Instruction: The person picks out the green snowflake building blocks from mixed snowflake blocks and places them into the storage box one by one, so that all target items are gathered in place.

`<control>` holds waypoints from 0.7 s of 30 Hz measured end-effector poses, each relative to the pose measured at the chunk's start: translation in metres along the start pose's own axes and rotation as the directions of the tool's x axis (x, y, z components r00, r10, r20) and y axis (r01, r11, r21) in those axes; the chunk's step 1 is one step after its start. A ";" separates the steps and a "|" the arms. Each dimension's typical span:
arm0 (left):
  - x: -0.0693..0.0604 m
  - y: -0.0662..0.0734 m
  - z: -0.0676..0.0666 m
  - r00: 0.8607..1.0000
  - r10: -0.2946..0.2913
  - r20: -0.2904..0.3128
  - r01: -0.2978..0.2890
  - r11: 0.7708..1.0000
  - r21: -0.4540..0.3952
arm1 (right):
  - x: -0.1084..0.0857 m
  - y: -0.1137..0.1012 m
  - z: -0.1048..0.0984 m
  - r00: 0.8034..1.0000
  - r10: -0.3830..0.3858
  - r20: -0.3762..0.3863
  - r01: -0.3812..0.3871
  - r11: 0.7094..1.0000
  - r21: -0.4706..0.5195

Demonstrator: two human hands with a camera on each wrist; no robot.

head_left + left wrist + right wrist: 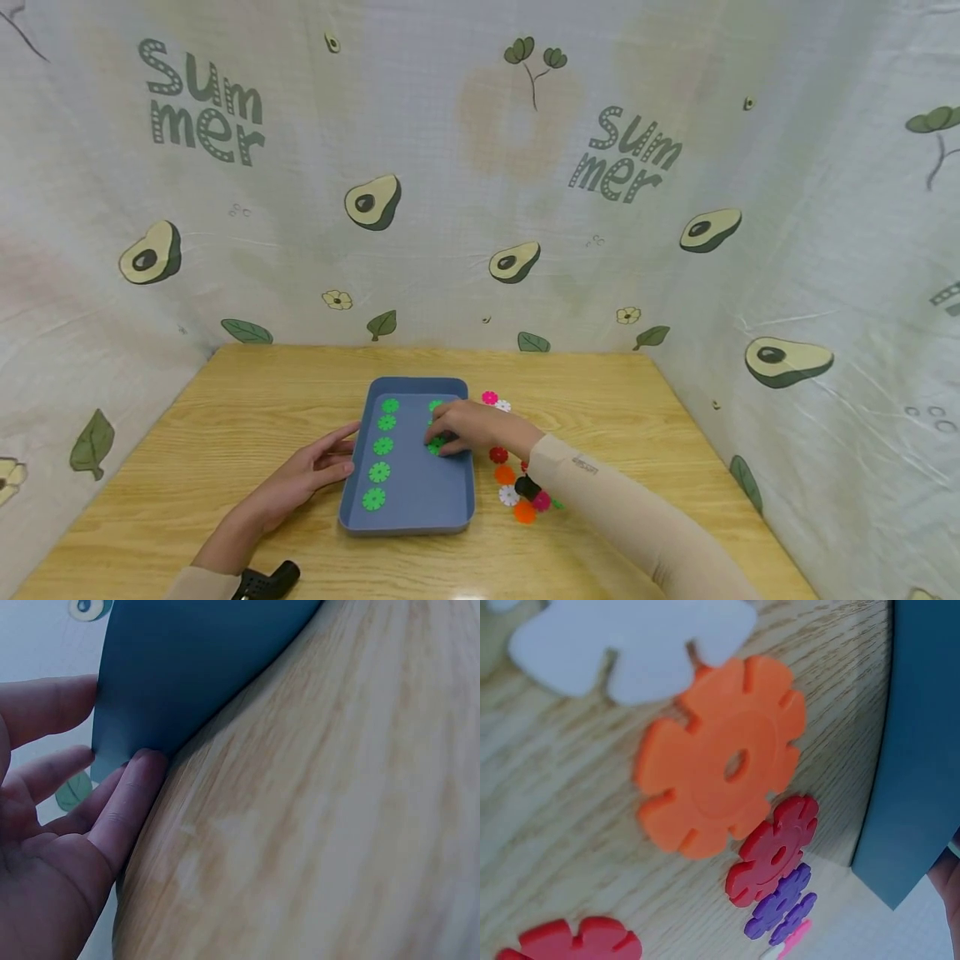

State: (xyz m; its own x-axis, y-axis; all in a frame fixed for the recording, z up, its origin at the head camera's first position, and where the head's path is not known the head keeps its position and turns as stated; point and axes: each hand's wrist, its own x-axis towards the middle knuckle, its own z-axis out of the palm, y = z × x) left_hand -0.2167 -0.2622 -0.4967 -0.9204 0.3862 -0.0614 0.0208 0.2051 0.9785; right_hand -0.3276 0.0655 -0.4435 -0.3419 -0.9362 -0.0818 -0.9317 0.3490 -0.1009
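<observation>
A blue-grey tray point(408, 512) stands on the table. Along its left side lies a column of several green flower-shaped plastic discs point(382, 446). My left hand point(303, 475) touches the tray's left wall from outside; in the left wrist view its extended fingers point(127, 802) meet the wall near the tabletop. Inside the tray, toward the right, my right hand point(467, 423) reaches down and pinches a green disc point(436, 447) at the tray floor. Another green disc point(435, 405) lies just beyond it. The right wrist view shows only a sliver of that hand past the tray wall.
Loose flower discs lie on the wooden table point(600, 408) right of the tray: orange point(724, 761), red point(774, 851), purple point(780, 901), white point(637, 645) and pink point(490, 397). My right forearm passes over some. A printed cloth point(450, 125) hangs behind the table and along its sides.
</observation>
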 end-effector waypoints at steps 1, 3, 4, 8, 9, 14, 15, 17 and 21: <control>0.000 0.000 0.000 1.000 0.000 -0.001 0.000 1.000 0.003 | 0.000 0.000 0.000 1.000 -0.001 -0.002 0.001 1.000 -0.001; 0.001 0.000 0.001 1.000 0.001 -0.004 -0.001 1.000 0.006 | -0.002 0.000 0.000 1.000 -0.002 -0.009 0.002 1.000 -0.005; 0.001 0.000 0.001 1.000 0.000 -0.003 0.000 1.000 0.006 | -0.003 0.000 0.000 1.000 -0.005 -0.017 0.005 1.000 -0.009; 0.001 0.000 0.002 1.000 0.001 -0.006 -0.001 1.000 0.003 | -0.013 -0.003 -0.006 0.998 -0.013 -0.067 0.011 1.000 -0.024; 0.001 -0.001 0.002 1.000 0.002 -0.005 -0.002 1.000 0.002 | -0.019 -0.004 -0.008 0.996 -0.016 -0.085 0.014 1.000 -0.028; 0.001 -0.001 0.003 1.000 0.004 0.001 -0.004 1.000 -0.005 | -0.054 -0.004 -0.020 0.983 -0.041 -0.180 0.039 0.999 -0.016; 0.001 -0.001 0.002 1.000 0.003 0.001 -0.003 1.000 -0.004 | -0.062 -0.003 -0.021 0.980 -0.043 -0.194 0.043 0.999 -0.004; 0.001 -0.001 0.002 1.000 0.001 0.001 -0.001 1.000 -0.004 | -0.079 -0.001 -0.023 0.977 -0.025 -0.211 0.029 0.999 0.018; 0.000 -0.001 0.002 1.000 -0.004 -0.003 0.004 1.000 0.000 | -0.113 0.003 -0.020 0.977 0.030 -0.209 -0.017 0.998 0.064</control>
State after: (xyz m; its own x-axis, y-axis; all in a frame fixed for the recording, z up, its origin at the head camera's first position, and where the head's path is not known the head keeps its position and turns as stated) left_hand -0.2164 -0.2608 -0.4979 -0.9218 0.3824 -0.0643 0.0172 0.2062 0.9784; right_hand -0.2945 0.1713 -0.4149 -0.3878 -0.9133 0.1246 -0.9160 0.3666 -0.1631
